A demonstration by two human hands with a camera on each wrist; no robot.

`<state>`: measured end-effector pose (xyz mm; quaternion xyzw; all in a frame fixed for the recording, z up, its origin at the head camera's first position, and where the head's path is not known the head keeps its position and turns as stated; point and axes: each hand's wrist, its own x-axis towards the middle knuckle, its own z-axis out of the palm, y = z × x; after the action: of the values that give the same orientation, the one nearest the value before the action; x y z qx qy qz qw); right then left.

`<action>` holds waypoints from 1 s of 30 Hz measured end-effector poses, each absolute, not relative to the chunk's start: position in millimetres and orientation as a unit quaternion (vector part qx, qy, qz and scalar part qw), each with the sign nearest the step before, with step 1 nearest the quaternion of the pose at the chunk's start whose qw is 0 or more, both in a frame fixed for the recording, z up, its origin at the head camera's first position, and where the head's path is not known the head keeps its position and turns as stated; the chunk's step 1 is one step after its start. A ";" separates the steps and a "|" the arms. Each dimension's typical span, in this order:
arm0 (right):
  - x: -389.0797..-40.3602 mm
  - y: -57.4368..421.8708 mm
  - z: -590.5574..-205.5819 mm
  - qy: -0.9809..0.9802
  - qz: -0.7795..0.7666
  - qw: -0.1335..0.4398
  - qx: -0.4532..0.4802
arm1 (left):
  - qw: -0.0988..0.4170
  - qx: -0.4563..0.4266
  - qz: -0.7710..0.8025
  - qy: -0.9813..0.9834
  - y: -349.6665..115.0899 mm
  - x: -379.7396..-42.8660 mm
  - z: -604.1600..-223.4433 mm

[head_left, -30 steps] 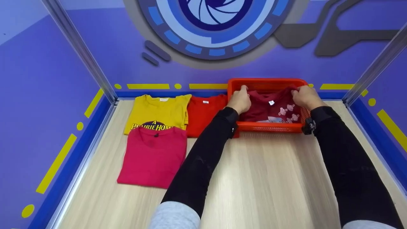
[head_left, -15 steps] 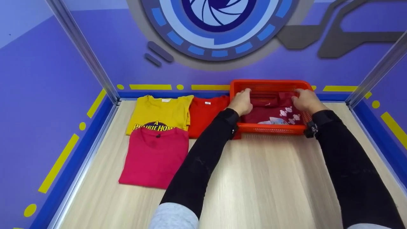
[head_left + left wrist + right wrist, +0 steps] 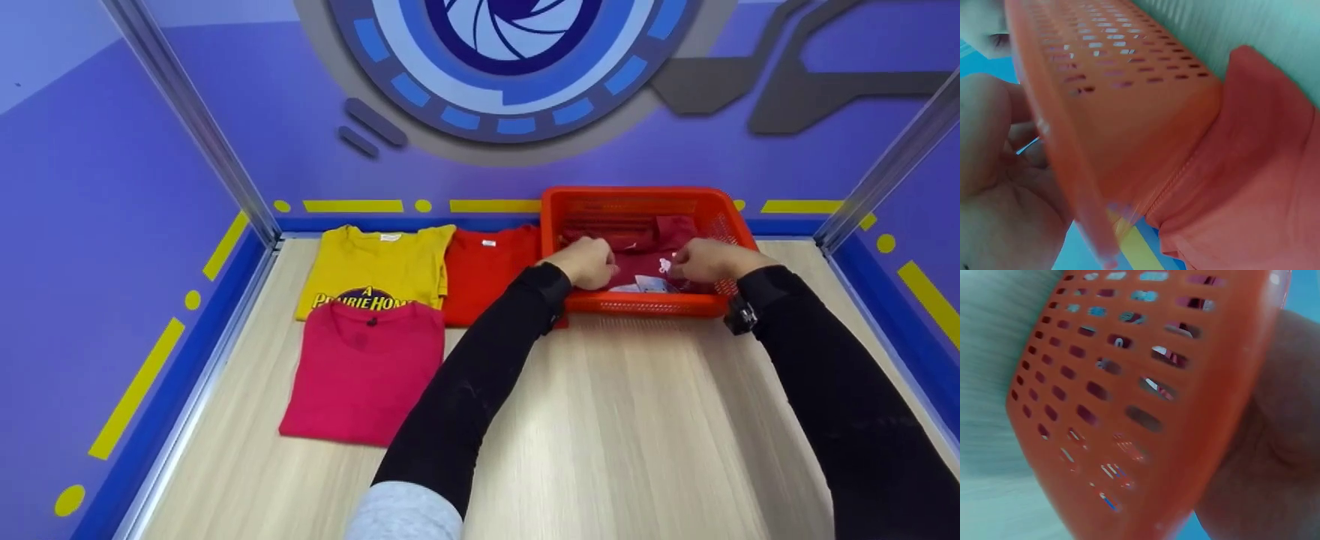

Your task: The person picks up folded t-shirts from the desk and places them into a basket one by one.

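Compared with half a second ago, the left hand and the right hand have come closer to each other and nearer to the front rim of the basket. Both forearms reach forward, and the wrists are above the basket's front corners. The fingers of both hands are bent inward; whether they pinch any cloth, I cannot tell. The dark shirt lies inside the basket, below the fingers and between them. The red shirt remains just beside the basket.
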<state>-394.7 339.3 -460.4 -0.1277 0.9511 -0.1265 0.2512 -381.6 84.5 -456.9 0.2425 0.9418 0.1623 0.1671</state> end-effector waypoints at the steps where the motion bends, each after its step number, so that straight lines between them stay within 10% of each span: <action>1: -393.5 340.0 -461.6 0.949 -0.126 0.259 -0.129 | 0.180 0.240 0.158 0.941 86.3 -378.7 -457.8; 9: -389.5 344.3 -465.8 0.947 -0.082 0.268 -0.157 | 0.266 0.211 0.115 0.934 91.5 -370.6 -455.6; 18: -400.7 323.5 -450.2 0.954 -0.119 0.238 -0.138 | 0.182 0.220 0.109 0.952 90.7 -384.2 -447.3; 30: -418.2 294.4 -462.2 0.962 -0.060 0.211 -0.161 | 0.210 0.220 0.088 0.948 92.0 -385.9 -450.2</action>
<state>-418.2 294.4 -462.2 -0.1610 0.9623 -0.0597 0.2112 -385.9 92.0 -450.2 0.2200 0.9485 0.0879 0.2104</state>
